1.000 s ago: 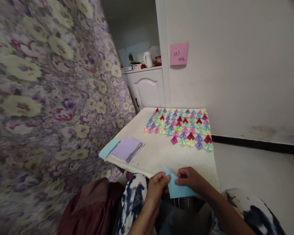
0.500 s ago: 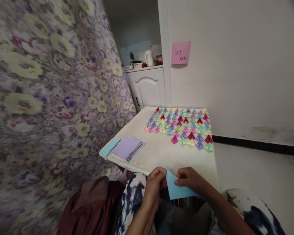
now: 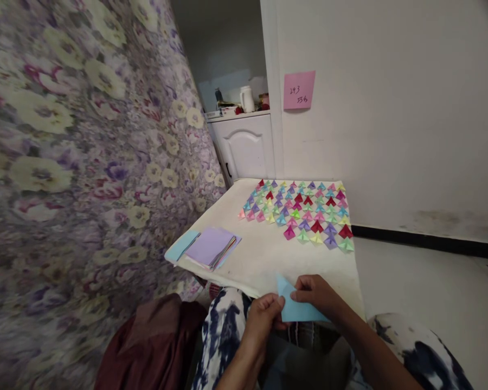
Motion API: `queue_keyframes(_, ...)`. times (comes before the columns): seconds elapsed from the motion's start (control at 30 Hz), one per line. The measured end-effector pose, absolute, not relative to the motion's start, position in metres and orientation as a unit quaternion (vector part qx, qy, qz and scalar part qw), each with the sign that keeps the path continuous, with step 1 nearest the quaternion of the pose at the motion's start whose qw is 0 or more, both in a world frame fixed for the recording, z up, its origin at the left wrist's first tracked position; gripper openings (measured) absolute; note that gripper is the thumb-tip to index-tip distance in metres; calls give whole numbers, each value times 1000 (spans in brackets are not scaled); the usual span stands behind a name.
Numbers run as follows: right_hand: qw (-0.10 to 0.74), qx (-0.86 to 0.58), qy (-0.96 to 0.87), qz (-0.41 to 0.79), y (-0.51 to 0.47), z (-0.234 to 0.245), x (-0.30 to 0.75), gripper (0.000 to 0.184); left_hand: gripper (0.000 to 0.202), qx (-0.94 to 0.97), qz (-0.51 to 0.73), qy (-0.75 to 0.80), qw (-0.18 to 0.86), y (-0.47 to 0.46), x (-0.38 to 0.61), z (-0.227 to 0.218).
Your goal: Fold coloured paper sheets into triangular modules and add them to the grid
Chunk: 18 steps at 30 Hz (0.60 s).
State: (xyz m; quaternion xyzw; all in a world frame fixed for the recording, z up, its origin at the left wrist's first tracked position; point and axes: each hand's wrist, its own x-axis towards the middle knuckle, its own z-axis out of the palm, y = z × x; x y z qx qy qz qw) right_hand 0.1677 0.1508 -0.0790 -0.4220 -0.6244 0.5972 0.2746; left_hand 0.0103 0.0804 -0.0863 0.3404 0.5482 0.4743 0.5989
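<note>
A light blue sheet of paper (image 3: 299,312), folded into a triangle, is held over my lap at the table's near edge. My left hand (image 3: 265,313) pinches its left side near the lower corner, thumb on top. On the slanted upper edge, my right hand (image 3: 315,292) grips the paper between thumb and curled fingers. One pointed corner sticks up between the two hands. The fingers behind the paper are hidden.
Rows of small folded paper pieces (image 3: 296,206) in many colours cover the table's (image 3: 256,260) far right. A stack of purple paper (image 3: 211,246) and blue paper (image 3: 182,245) lie at the left edge. A floral curtain (image 3: 106,162) hangs left; a pink note (image 3: 299,90) sticks to the wall.
My left hand has slid down from the paper's upper corner to its lower left side. My right hand keeps its grip, and the paper has risen slightly.
</note>
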Motion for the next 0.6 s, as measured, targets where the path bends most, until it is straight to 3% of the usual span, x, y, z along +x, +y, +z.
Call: queue_keyframes(0.6, 302, -426, -596, 610, 159, -75, 176, 21, 44, 349, 451, 556, 604, 72, 14, -70)
